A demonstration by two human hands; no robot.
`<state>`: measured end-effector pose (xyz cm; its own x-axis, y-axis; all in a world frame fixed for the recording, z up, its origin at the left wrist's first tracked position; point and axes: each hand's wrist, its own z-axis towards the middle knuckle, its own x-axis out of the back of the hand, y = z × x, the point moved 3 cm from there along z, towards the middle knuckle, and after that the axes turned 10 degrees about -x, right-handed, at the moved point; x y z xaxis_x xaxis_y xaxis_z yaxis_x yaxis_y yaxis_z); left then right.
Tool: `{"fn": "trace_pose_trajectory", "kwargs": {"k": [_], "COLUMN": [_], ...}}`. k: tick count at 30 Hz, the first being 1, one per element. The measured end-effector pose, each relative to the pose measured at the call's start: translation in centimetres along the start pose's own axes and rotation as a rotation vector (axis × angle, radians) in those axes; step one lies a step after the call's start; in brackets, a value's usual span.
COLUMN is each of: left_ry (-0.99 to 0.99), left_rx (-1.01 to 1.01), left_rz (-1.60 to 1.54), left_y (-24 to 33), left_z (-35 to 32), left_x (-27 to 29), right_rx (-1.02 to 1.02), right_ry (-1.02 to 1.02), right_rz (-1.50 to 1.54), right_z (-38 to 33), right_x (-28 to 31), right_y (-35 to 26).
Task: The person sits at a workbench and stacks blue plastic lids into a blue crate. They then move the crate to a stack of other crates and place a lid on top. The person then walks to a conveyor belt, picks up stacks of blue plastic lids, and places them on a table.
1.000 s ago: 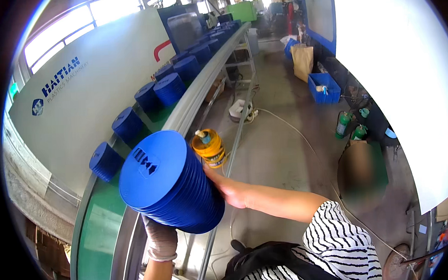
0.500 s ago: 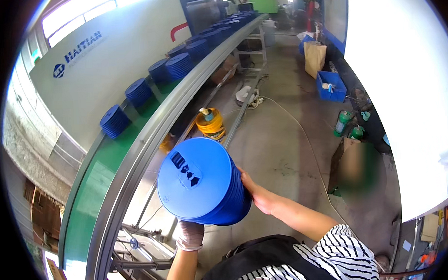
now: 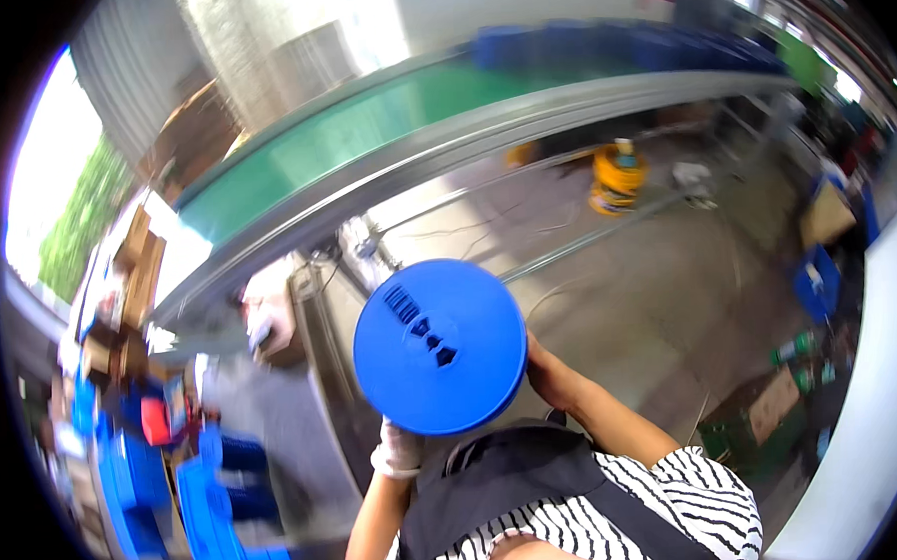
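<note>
One round blue lid stack [image 3: 439, 346], one yellow cable reel [image 3: 616, 178], two hands.

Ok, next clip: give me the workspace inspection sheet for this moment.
Surface: green conveyor belt, blurred; blue tubs at its far end.
Job's things: stack of round blue lids, held close to the body.
Clutter: blue crates, cardboard boxes, bottles on the floor.
Hands: left hand, white-gloved, under the stack; right hand, bare, at its side.
Cables: yellow cable reel; loose cord on the floor.
Surroundings: concrete floor, white machine casing at right.
</note>
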<state>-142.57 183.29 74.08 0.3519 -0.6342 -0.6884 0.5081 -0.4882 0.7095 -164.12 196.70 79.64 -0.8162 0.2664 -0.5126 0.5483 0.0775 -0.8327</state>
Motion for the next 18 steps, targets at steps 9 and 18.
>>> {"fn": "trace_pose_trajectory", "kwargs": {"k": [9, 18], "left_ry": [0.579, 0.880], "left_rx": [-0.331, -0.612], "left_rz": [0.257, 0.271], "left_y": [6.9, 3.6], "left_z": [-15.7, -15.6], "left_x": [5.2, 0.2], "right_rx": [-0.470, -0.728], "right_ry": [-0.144, -0.483], "right_rz": [0.042, -0.037], "right_z": [6.5, 12.9], "right_x": [-11.3, -11.6], "right_y": [12.8, 13.1]}}
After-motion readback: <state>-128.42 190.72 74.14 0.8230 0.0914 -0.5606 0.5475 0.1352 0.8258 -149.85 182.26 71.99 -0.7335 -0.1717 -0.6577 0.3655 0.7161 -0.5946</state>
